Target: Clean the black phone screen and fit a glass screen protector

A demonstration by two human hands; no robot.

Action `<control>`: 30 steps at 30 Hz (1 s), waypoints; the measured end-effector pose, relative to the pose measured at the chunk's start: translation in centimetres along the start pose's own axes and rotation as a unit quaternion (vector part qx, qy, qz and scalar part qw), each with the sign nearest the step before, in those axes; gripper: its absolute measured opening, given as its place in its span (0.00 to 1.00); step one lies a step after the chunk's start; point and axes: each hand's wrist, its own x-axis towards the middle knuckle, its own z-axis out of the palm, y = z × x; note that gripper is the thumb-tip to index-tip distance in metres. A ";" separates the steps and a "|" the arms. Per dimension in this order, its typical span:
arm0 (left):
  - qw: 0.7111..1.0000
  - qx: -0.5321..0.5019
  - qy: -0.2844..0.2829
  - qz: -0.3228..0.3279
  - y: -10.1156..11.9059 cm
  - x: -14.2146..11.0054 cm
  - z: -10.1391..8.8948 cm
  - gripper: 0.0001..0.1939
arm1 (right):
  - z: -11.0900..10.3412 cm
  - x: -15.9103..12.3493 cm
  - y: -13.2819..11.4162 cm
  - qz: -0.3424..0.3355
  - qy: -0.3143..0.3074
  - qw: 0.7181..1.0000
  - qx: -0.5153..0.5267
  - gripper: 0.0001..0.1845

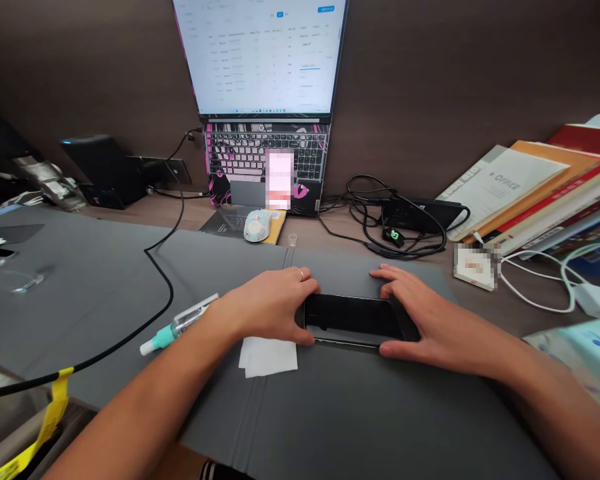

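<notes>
A black smartphone (354,318) with a dark screen lies sideways between my hands, low over the grey desk mat. At its left end my left hand (280,303), with a ring on one finger, is closed on the phone, thumb along the near edge. The right end is gripped by my right hand (414,317), thumb at the near edge and fingers at the far edge; the index finger reaches out past it. White wipes (269,357) lie partly under my left hand. Beside my left forearm is a clear spray bottle (173,330) with a teal and white top.
An open laptop (265,153) stands at the back, a mouse (257,225) in front of it. Coiled cables and a power adapter (420,215) sit right of it, near leaning books (510,183). A black cable (167,280) crosses the mat (380,413) on the left.
</notes>
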 end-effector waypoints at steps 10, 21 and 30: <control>1.000 -0.009 -0.005 -0.003 -0.3 0.0 -0.2 0.29 | 0.1 -0.1 0.1 -0.009 -0.001 1.000 -0.019 0.33; 1.000 -0.025 -0.012 -0.010 -0.3 0.3 -0.2 0.30 | 0.3 -0.1 0.3 -0.002 -0.006 1.000 -0.019 0.34; 0.999 -0.036 -0.014 -0.006 -0.6 0.4 0.0 0.29 | 0.2 -0.1 0.1 -0.001 -0.003 1.000 -0.008 0.34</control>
